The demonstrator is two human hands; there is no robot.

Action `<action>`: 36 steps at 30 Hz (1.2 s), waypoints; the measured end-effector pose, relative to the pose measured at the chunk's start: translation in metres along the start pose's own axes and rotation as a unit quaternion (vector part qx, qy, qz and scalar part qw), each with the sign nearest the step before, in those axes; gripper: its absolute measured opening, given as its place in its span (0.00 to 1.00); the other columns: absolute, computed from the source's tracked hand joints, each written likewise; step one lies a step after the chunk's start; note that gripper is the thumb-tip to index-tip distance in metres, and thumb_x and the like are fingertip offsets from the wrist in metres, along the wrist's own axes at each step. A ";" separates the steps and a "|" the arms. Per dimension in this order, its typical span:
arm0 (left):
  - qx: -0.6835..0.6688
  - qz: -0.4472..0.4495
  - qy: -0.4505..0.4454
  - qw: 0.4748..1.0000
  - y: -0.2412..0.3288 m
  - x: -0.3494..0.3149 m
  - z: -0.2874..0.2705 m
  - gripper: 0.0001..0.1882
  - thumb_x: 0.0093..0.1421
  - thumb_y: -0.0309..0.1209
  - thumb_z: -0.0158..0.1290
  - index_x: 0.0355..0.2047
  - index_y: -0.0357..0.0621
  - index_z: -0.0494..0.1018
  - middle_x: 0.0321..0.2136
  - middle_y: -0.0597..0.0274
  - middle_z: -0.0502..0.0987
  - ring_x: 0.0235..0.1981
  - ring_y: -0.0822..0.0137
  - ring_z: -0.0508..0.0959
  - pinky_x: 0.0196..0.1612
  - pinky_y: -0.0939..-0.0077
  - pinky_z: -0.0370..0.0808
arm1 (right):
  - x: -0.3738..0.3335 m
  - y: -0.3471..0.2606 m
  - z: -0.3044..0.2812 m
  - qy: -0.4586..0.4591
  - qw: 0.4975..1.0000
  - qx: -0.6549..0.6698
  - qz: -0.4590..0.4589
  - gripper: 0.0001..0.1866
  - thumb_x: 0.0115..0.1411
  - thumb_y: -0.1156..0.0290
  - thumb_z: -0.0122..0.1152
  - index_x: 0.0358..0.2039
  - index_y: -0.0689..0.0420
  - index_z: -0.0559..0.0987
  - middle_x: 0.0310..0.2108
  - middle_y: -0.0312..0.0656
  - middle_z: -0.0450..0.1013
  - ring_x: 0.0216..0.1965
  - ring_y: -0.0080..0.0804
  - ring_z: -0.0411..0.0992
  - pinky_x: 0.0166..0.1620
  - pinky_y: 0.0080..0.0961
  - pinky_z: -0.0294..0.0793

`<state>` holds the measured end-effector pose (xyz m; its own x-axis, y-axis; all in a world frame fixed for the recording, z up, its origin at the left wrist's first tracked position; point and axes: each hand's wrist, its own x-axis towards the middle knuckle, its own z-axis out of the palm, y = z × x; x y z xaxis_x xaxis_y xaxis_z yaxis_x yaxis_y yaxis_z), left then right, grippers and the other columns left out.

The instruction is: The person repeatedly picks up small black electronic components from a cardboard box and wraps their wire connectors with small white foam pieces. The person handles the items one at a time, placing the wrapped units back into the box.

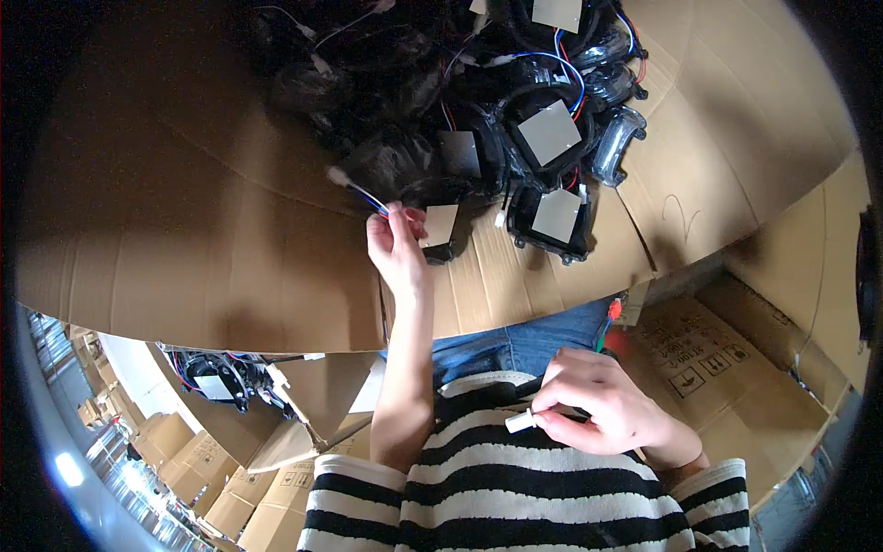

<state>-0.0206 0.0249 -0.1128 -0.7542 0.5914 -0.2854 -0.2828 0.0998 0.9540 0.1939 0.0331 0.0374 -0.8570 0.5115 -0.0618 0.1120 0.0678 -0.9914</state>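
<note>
Head view, left fingers (398,226) pinching thin wires (372,199) beside black plastic parts (524,209), square plates (550,132), creased cardboard (230,267) beneath, right fingers (563,428) gripping a white cylinder (520,421), striped shirt (543,478), boxes (191,460) lower left

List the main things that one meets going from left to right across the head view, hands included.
Black unit at lower left, pale connector, left hand, small white piece, right hand, printed cardboard.
</note>
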 end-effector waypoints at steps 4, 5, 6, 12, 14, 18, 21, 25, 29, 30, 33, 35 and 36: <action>0.053 -0.035 -0.120 0.991 0.052 -0.028 -0.004 0.17 0.61 0.37 0.41 0.41 0.36 0.67 0.18 0.68 0.67 0.17 0.82 0.62 0.21 0.90 0.56 | 0.000 0.004 0.003 0.005 1.000 0.002 -0.008 0.07 0.44 0.77 0.58 0.23 0.59 0.69 0.21 0.40 0.64 0.23 0.37 0.65 0.26 0.29 0.63; 0.071 -0.038 -0.138 0.987 0.064 -0.034 -0.007 0.17 0.61 0.37 0.40 0.43 0.35 0.66 0.18 0.68 0.66 0.17 0.82 0.61 0.21 0.90 0.57 | 0.001 0.004 0.003 0.002 1.000 0.003 -0.007 0.07 0.44 0.77 0.58 0.23 0.59 0.68 0.21 0.40 0.64 0.23 0.37 0.65 0.26 0.29 0.63; 0.088 -0.041 -0.157 0.983 0.073 -0.038 -0.009 0.18 0.62 0.37 0.40 0.44 0.34 0.65 0.18 0.68 0.66 0.16 0.82 0.60 0.21 0.89 0.57 | 0.003 0.002 0.003 0.000 1.000 0.002 -0.006 0.07 0.44 0.77 0.58 0.23 0.59 0.68 0.21 0.40 0.64 0.23 0.36 0.65 0.26 0.29 0.63; 0.087 -0.091 -0.308 0.943 0.104 -0.057 -0.031 0.14 0.62 0.30 0.38 0.43 0.35 0.66 0.22 0.65 0.71 0.21 0.82 0.66 0.23 0.91 0.62 | 0.008 0.006 0.003 0.017 1.000 0.007 -0.008 0.06 0.44 0.78 0.58 0.23 0.59 0.70 0.20 0.38 0.65 0.22 0.32 0.65 0.24 0.26 0.62; 0.087 -0.053 -0.334 0.937 0.108 -0.066 -0.031 0.13 0.61 0.30 0.40 0.41 0.34 0.68 0.21 0.64 0.71 0.18 0.81 0.65 0.22 0.89 0.62 | 0.011 0.006 0.001 0.028 1.000 0.011 -0.009 0.06 0.44 0.80 0.59 0.23 0.59 0.71 0.20 0.37 0.66 0.21 0.30 0.65 0.23 0.24 0.61; 0.036 -0.009 -0.415 0.909 0.104 -0.070 -0.038 0.13 0.59 0.30 0.43 0.35 0.32 0.71 0.21 0.63 0.72 0.17 0.79 0.64 0.20 0.86 0.61 | 0.018 0.003 -0.008 0.055 0.998 0.035 0.018 0.03 0.46 0.80 0.56 0.23 0.60 0.72 0.21 0.36 0.66 0.22 0.26 0.63 0.24 0.20 0.60; -0.004 -0.057 -0.473 0.879 0.103 -0.067 -0.047 0.14 0.58 0.33 0.44 0.27 0.31 0.72 0.23 0.59 0.74 0.17 0.77 0.66 0.19 0.82 0.61 | 0.022 0.003 -0.014 0.079 0.995 0.056 0.008 0.03 0.46 0.81 0.55 0.23 0.61 0.73 0.22 0.36 0.67 0.22 0.24 0.62 0.24 0.18 0.59; 0.005 -0.095 -0.496 0.863 0.108 -0.071 -0.045 0.16 0.57 0.33 0.44 0.19 0.33 0.69 0.18 0.59 0.71 0.19 0.70 0.68 0.21 0.76 0.63 | 0.026 -0.002 -0.017 0.086 0.993 0.082 0.027 0.04 0.46 0.79 0.56 0.25 0.60 0.72 0.22 0.40 0.65 0.22 0.29 0.64 0.23 0.23 0.61; 0.030 -0.043 -0.572 0.819 0.104 -0.060 -0.042 0.20 0.56 0.39 0.45 0.16 0.34 0.68 0.15 0.58 0.70 0.17 0.65 0.69 0.20 0.72 0.63 | 0.029 0.000 -0.017 0.094 0.993 0.066 0.015 0.04 0.46 0.79 0.57 0.25 0.61 0.73 0.22 0.37 0.66 0.22 0.23 0.62 0.23 0.19 0.59; 0.048 -0.033 -0.581 0.812 0.107 -0.059 -0.040 0.23 0.56 0.42 0.45 0.15 0.34 0.67 0.14 0.58 0.70 0.15 0.63 0.69 0.19 0.71 0.63 | 0.029 0.001 -0.017 0.093 0.994 0.059 0.010 0.05 0.46 0.80 0.58 0.26 0.62 0.73 0.22 0.35 0.66 0.21 0.20 0.60 0.23 0.17 0.58; 0.040 -0.030 -0.627 0.777 0.108 -0.052 -0.037 0.16 0.55 0.35 0.46 0.17 0.34 0.67 0.16 0.59 0.70 0.18 0.62 0.69 0.21 0.71 0.62 | 0.029 0.000 -0.018 0.080 0.996 0.033 0.017 0.05 0.45 0.78 0.59 0.23 0.61 0.72 0.20 0.36 0.65 0.21 0.25 0.62 0.23 0.21 0.58; 0.050 -0.030 -0.623 0.780 0.111 -0.052 -0.038 0.13 0.55 0.32 0.46 0.19 0.35 0.67 0.17 0.59 0.70 0.19 0.63 0.69 0.22 0.72 0.62 | 0.028 0.001 -0.017 0.075 0.997 -0.013 0.011 0.06 0.44 0.77 0.60 0.22 0.61 0.71 0.20 0.38 0.64 0.21 0.29 0.63 0.23 0.23 0.59; 0.070 -0.021 -0.637 0.768 0.113 -0.050 -0.035 0.13 0.56 0.32 0.46 0.19 0.35 0.67 0.17 0.59 0.70 0.19 0.63 0.69 0.22 0.72 0.63 | 0.028 0.001 -0.015 0.084 0.996 -0.030 0.004 0.06 0.45 0.77 0.59 0.22 0.61 0.71 0.19 0.38 0.64 0.21 0.30 0.63 0.23 0.24 0.59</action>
<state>-0.0358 -0.0218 0.0064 0.4697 0.8792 -0.0800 -0.1579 0.1728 0.9722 0.1775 0.0605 0.0361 -0.7605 0.6477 -0.0452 0.1534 0.1116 -0.9818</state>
